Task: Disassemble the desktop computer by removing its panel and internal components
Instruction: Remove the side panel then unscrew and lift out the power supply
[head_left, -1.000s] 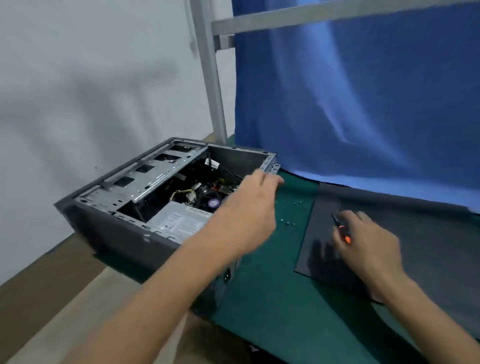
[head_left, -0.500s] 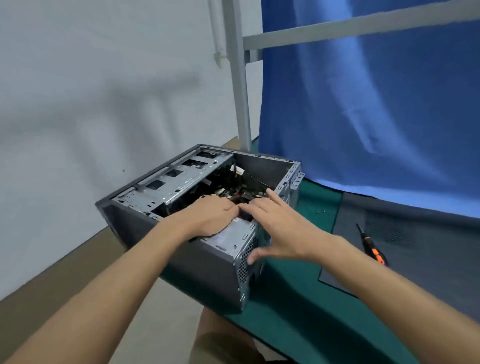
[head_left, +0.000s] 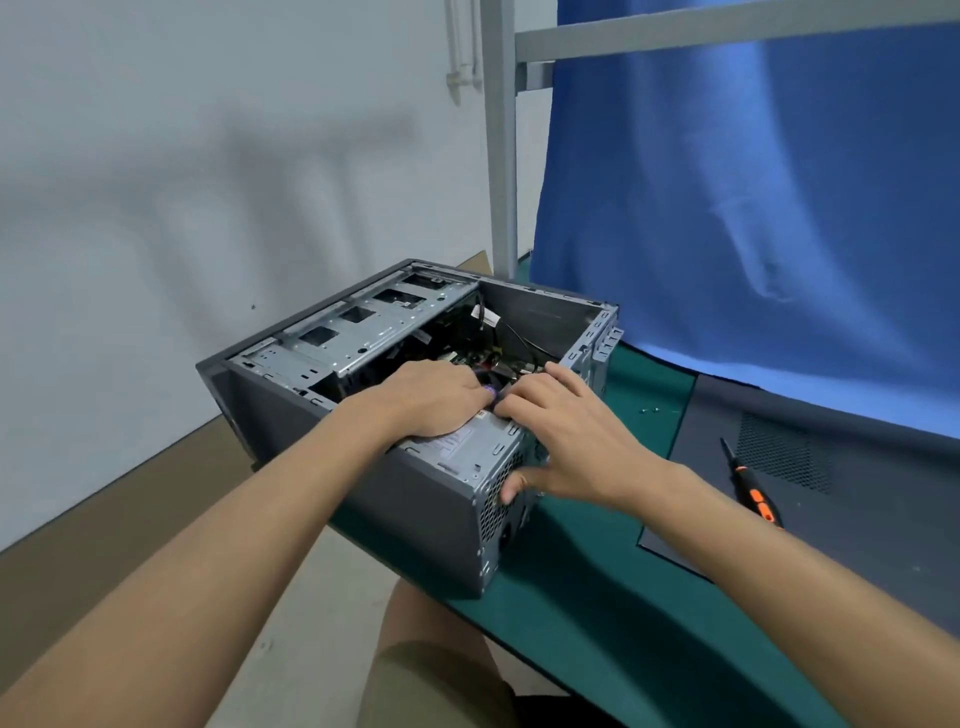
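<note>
Our left hand (head_left: 436, 400) and right hand (head_left: 571, 441) both curl round the power supply (head_left: 467, 447) inside the case (head_left: 415, 499) — if we yank, cables (head_left: 522, 339) may snag.

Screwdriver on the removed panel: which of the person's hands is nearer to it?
Right. The right hand holds the power supply, left of the screwdriver; the left hand lies beyond it, farther left.

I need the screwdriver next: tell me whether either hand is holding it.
No: the screwdriver lies on the dark panel, away from the left hand and right hand.
</note>
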